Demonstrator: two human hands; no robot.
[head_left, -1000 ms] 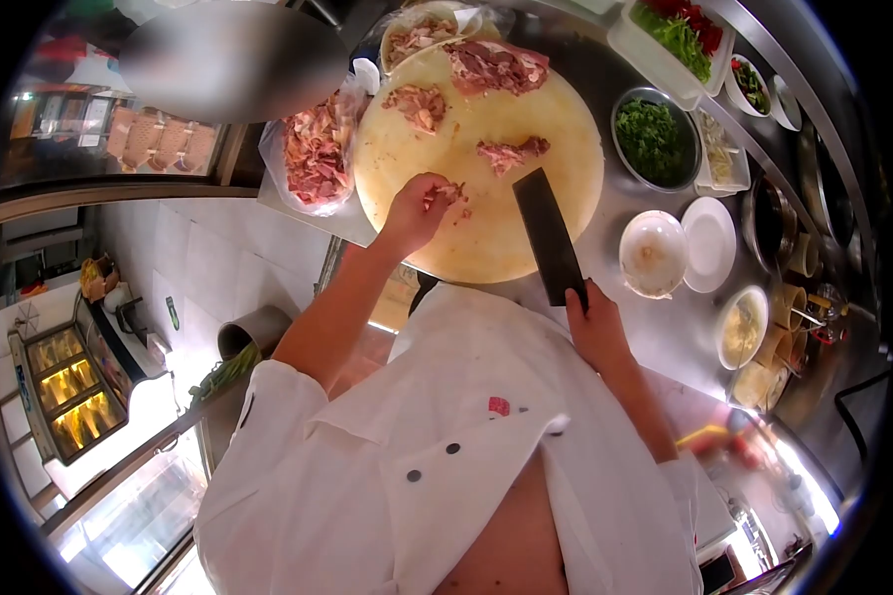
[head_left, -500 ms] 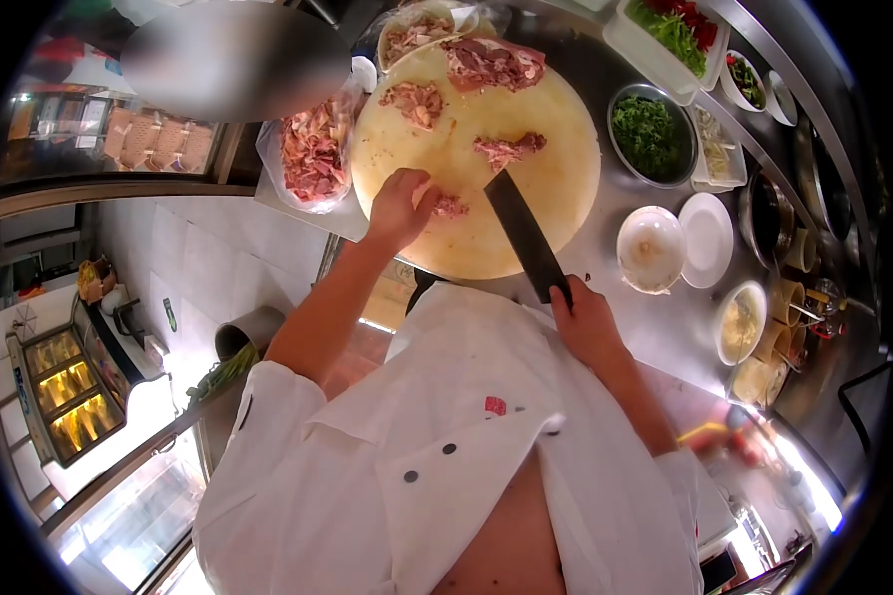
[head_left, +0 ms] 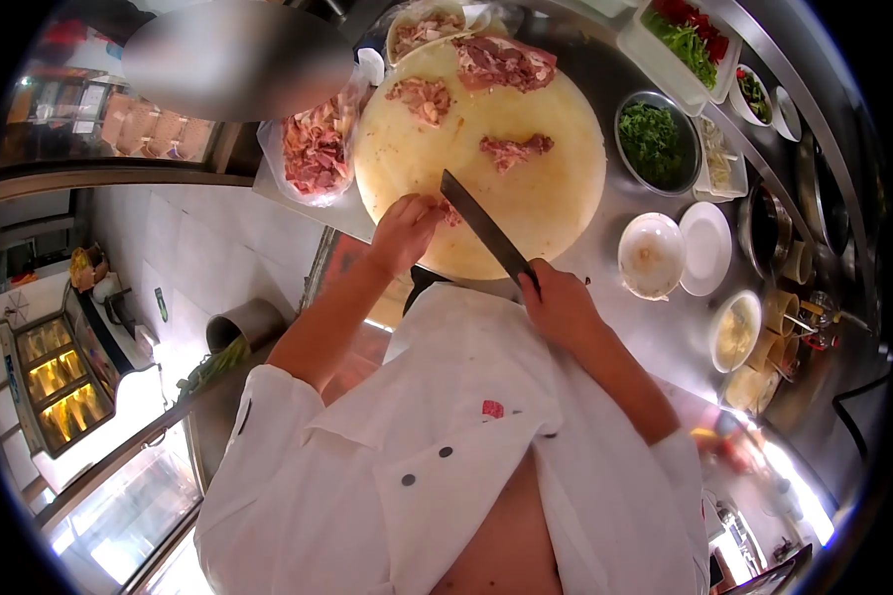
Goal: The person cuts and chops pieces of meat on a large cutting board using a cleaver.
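Note:
My right hand (head_left: 564,305) is closed round the handle of a cleaver (head_left: 488,230), whose blade slants up and left over a round chopping board (head_left: 556,213). Fingers bent, my left hand (head_left: 407,234) pinches a small piece of raw meat (head_left: 452,214) at the board's near left, just left of the blade. Part of that piece is hidden by fingers and blade. Farther up the board lie a strip of raw meat (head_left: 516,151), a small heap of cut meat (head_left: 423,100) and a large chunk of meat (head_left: 506,63).
A plastic bag of cut meat (head_left: 315,154) stands left of the board, and a bowl of meat (head_left: 425,36) behind it. To the right are a metal bowl of greens (head_left: 653,139), a stained white bowl (head_left: 651,254), a white plate (head_left: 705,248) and a vegetable tray (head_left: 719,89).
The cleaver and my right hand have moved left, bringing the blade beside the small meat piece. My left hand has shifted slightly right and down.

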